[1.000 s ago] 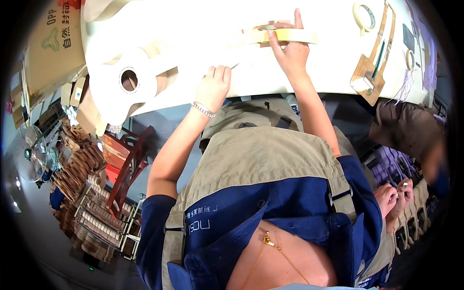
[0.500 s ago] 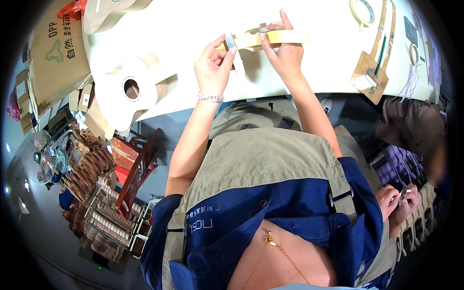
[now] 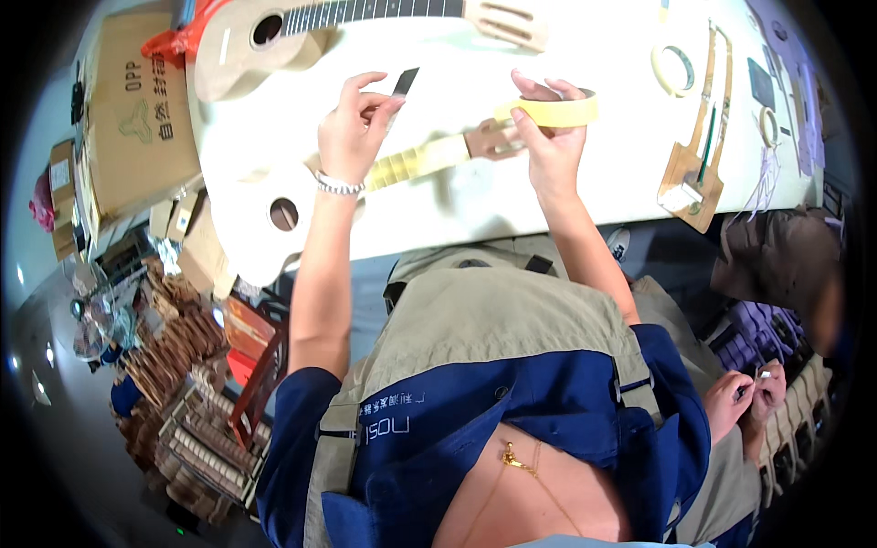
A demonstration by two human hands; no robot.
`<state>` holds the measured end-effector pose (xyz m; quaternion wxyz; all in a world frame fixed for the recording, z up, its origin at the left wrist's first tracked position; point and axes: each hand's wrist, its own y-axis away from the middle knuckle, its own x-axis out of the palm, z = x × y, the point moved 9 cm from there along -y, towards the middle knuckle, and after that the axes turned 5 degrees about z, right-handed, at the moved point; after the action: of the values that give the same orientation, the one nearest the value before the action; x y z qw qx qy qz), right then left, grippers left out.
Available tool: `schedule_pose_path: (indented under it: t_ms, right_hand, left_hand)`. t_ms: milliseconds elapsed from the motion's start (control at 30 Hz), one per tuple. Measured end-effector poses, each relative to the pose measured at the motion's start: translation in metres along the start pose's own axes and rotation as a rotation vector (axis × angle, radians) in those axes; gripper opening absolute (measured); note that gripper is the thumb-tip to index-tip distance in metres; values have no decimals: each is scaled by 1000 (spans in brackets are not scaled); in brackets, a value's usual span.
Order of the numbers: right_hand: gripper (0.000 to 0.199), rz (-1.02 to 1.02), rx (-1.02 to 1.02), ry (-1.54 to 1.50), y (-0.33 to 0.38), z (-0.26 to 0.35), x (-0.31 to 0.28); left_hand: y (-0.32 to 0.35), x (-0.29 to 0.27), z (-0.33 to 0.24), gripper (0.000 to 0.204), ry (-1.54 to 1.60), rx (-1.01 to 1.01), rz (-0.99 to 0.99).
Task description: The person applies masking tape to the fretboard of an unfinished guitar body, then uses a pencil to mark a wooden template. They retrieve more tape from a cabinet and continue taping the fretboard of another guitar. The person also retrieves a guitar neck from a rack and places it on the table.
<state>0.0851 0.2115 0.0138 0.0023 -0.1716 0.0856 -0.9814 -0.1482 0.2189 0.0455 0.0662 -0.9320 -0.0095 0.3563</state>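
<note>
My left hand (image 3: pixel 354 123) is raised over the table, its fingers pinching a small flat metal strip (image 3: pixel 406 81), blade-like and dark on the side I see. To the right, my right hand (image 3: pixel 554 151) holds a roll of yellow tape (image 3: pixel 571 111), with the fingers up through the ring and the thumb against its outside. Beneath them lies a pale ukulele (image 3: pixel 260 215), body to the left. Yellow tape (image 3: pixel 411 163) covers its neck, which runs to a slotted wooden headstock (image 3: pixel 489 140) near my right hand. My left wrist and forearm cover part of the body.
Another ukulele (image 3: pixel 242 59) with a dark fretboard lies at the far side. On the right are a tape roll (image 3: pixel 673 71) and a wooden board (image 3: pixel 692 183) with a long handle. A cardboard box (image 3: pixel 137 119) stands left. A co-worker's hands (image 3: pixel 747 397) show at lower right.
My hands have moved apart, the left one going left with the metal strip, away from the tape. The view has shifted, bringing more of the far ukulele into sight.
</note>
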Motion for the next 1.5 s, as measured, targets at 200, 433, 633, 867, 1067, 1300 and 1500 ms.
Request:
schedule_pose_path:
  t_ms: [200, 433, 633, 867, 1067, 1300, 1500]
  right_hand:
    - [52, -196, 147, -389, -33, -18, 11]
    - [43, -346, 358, -1413, -38, -47, 30]
    - [47, -320, -46, -460, -87, -6, -98]
    - [84, 4, 92, 1315, -122, -37, -47]
    - [91, -182, 380, 882, -127, -46, -64]
    - [91, -169, 355, 849, -127, -48, -62]
    - [86, -200, 344, 910, -121, -52, -73]
  left_hand:
    - [-39, 52, 20, 34, 117, 101, 220]
    - [-32, 74, 36, 8, 975, -531, 209]
    - [-116, -96, 142, 13, 186, -320, 33]
    - [-155, -95, 195, 24, 312, -455, 94]
    - [-159, -100, 191, 59, 201, -560, 33]
    - [-161, -100, 200, 63, 169, -583, -19]
    - [-155, -108, 162, 56, -136, -328, -175]
